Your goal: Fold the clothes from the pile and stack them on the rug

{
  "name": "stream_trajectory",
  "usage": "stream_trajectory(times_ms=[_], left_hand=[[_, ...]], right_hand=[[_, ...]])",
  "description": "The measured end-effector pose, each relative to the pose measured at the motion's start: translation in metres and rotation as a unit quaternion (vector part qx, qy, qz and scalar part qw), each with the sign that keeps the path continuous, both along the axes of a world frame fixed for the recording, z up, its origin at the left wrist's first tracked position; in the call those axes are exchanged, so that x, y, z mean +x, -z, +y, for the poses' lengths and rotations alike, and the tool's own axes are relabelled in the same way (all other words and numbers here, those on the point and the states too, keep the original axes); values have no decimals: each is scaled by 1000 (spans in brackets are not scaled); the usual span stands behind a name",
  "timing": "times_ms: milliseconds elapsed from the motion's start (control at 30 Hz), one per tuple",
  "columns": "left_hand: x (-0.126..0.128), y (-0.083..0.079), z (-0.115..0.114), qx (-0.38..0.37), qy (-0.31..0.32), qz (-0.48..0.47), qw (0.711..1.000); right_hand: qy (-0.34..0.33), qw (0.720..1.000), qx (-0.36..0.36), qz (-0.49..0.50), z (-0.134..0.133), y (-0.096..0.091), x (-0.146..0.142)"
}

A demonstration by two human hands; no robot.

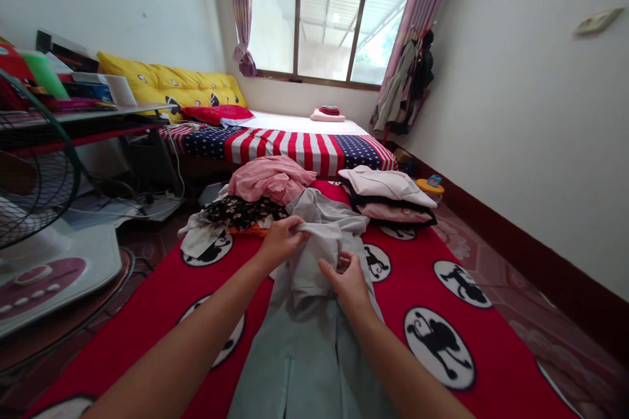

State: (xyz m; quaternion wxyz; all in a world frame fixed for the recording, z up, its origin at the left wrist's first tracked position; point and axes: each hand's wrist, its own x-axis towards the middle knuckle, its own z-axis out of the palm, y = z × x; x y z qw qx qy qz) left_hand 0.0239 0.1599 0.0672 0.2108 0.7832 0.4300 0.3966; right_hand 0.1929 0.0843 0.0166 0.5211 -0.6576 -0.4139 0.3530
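A pale grey garment lies lengthwise down the middle of the red blanket, its far part bunched up. My left hand pinches a raised fold of this cloth between thumb and fingers. At the fold's right side is my right hand, its fingers loosely curled and a gap showing between thumb and forefinger. Its thumb seems to touch the cloth. Past the left hand sits a loose heap with a pink garment over a black flowered cloth. To the right stands a stack of folded clothes, white on top.
The red blanket has round monkey prints. A fan and a cluttered desk stand left. Behind is a bed with a flag-patterned cover. Clothes hang on a rack by the window. A yellow stool is at right.
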Motion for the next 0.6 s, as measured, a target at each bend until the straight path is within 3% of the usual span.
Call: stream_trajectory(times_ms=[100, 233, 333, 400, 500, 533, 600], left_hand=[[-2, -7, 0, -11, 27, -86, 996], [1, -25, 12, -19, 50, -147, 988], [14, -32, 20, 36, 29, -132, 990], [26, -27, 18, 103, -7, -88, 991], [44, -6, 1, 158, -32, -12, 987], [49, 2, -7, 152, -19, 6, 988], [55, 17, -22, 122, 28, 33, 992]], right_hand=[[-35, 994, 6, 105, 4, -20, -9], [-150, 951, 87, 255, 3, -57, -15], [-109, 945, 138, 275, 2, -57, -7], [-14, 970, 100, 221, 1, -41, 7], [96, 990, 21, 102, -2, -12, 31], [115, 992, 28, 53, -4, -6, 37], [119, 984, 109, -75, -7, -4, 45]])
